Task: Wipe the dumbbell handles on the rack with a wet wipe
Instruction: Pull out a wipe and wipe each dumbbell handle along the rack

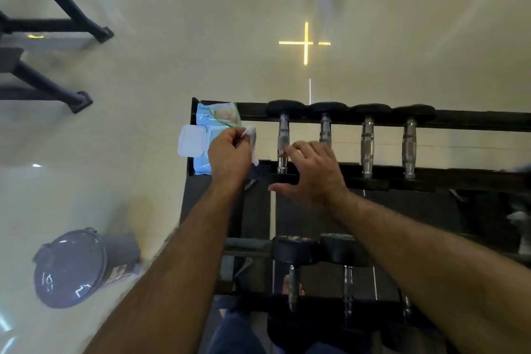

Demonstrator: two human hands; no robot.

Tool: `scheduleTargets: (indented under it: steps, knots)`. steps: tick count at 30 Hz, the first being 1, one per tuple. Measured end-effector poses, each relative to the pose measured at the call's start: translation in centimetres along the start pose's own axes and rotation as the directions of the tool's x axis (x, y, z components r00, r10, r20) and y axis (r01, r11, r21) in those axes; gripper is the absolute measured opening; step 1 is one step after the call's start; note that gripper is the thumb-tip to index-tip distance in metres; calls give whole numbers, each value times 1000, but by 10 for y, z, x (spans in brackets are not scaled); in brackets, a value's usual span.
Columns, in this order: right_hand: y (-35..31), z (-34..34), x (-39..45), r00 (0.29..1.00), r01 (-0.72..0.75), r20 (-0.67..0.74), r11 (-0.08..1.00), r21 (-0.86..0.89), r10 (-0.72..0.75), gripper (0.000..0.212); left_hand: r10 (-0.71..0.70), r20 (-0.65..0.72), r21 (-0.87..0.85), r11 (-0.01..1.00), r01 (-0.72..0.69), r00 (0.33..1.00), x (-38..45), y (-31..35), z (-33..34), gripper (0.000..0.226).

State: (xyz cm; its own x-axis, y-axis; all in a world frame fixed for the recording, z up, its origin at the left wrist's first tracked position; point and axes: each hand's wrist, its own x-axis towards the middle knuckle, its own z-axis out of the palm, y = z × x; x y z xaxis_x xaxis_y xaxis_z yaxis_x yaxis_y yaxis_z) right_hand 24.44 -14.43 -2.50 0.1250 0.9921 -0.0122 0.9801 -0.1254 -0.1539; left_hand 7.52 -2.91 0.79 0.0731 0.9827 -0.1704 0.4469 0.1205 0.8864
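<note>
Wipe [250, 135], white, thin and limp, pinched in left hand [230, 156], most likely damp and easily torn; best bunched in fingertips, not stretched. Left grip clenched on wipe, a loose tail hanging down at 5 o'clock of fist. Blue wipe packet [214, 135] with white flip lid open, lying on left end of dumbbell rack [474, 119], partly under left hand.

Right hand [313, 172] released, fingers spread, resting on near rail of rack at 3 o'clock from left hand, fingertips touching or just beside first dumbbell handle [283, 142]; cannot tell which.

Four dumbbells in a row on upper tier, chrome handles running from 12 to 6 o'clock, black heads at far rail. Handles stiff, smooth, probably slippery once wet; dumbbells heavy, so better wiped in place than lifted, wipe wrapped round middle of bar.

First handle just at 3 o'clock of wipe, close but apart. Second handle [325, 131] partly hidden behind right hand; third handle [367, 146] and fourth handle [409, 146] well off toward 3 o'clock. More dumbbells on lower tier [296, 253] at 6 o'clock.
</note>
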Motion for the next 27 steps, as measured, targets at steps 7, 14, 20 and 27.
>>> scheduleTargets:
  steps: [7,14,20,27]
  knots:
    - [34,1,5,912,-282,314,959,8,265,168,275,5,221,937,-269,961,10,24,45,19]
    - [33,7,3,941,-264,242,961,79,239,167,551,428,494,521,-696,716,19,18,84,28]
    - [35,5,1,940,-254,258,963,88,225,169,341,774,448,302,-842,534,9,20,64,20]
    - [36,3,2,936,-260,271,960,101,225,168,560,535,532,358,-767,632,19,31,69,27]
